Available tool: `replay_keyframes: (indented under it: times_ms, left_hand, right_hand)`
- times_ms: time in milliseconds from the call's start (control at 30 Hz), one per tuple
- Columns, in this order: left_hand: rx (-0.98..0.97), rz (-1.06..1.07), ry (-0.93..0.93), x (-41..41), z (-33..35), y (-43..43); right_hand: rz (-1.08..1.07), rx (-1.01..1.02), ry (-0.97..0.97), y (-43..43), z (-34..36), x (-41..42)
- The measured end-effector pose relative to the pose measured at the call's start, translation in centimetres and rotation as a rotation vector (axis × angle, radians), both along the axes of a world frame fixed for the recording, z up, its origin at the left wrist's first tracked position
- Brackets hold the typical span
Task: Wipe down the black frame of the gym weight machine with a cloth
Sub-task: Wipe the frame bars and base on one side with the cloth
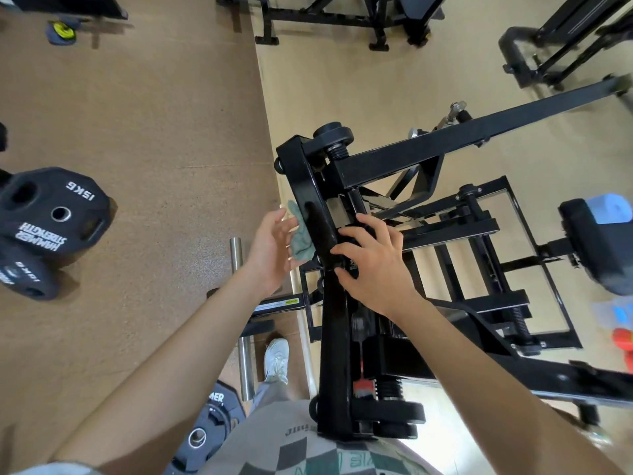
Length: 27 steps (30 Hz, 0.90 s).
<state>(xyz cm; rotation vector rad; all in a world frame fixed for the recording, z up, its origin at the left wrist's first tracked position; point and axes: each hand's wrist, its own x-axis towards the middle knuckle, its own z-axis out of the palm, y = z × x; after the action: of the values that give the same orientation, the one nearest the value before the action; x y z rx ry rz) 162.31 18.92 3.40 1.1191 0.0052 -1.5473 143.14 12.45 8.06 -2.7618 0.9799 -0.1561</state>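
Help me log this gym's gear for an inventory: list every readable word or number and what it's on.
"15KG": large black weight plate on the floor, printed upside down in this view.
"HAMMER STRENGTH": same plate.
"10KG": smaller plate just below it.
"MER": cut-off word on the bottom plate.
Sticker on the black frame: too small to read.
Shirt print: blurred, unreadable.

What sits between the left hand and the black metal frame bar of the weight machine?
A crumpled green cloth: the left hand presses it against the left side of the black metal frame bar. The head view shows it.
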Motion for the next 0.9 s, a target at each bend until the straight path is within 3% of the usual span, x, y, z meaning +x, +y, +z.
replay_keyframes:
  times_ms: [167, 333, 667, 800, 900]
  left_hand:
    - [-0.114, 0.055, 0.072, 1.1, 0.9, -0.1]
    - [-0.296, 0.075, -0.127, 3.5, 2.8, -2.6]
    - [0.04, 0.047, -0.155, -0.2, 0.0, -0.4]
    - [-0.013, 0.216, -0.21, 1.4, 1.9, -0.1]
    - [-0.134, 0.185, -0.477, 3.0, 4.8, -1.3]
  right_hand:
    - [-0.002, -0.009, -0.024, 0.0, -0.1, -0.1]
    - [-0.008, -0.007, -0.034, 0.1, 0.1, 0.0]
    - [-0.023, 0.006, -0.077, 0.3, 0.4, 0.0]
    - [-0.03, 0.002, -0.097, 0.2, -0.1, 0.0]
    - [-0.022, 0.009, -0.116, 0.1, -0.4, -0.1]
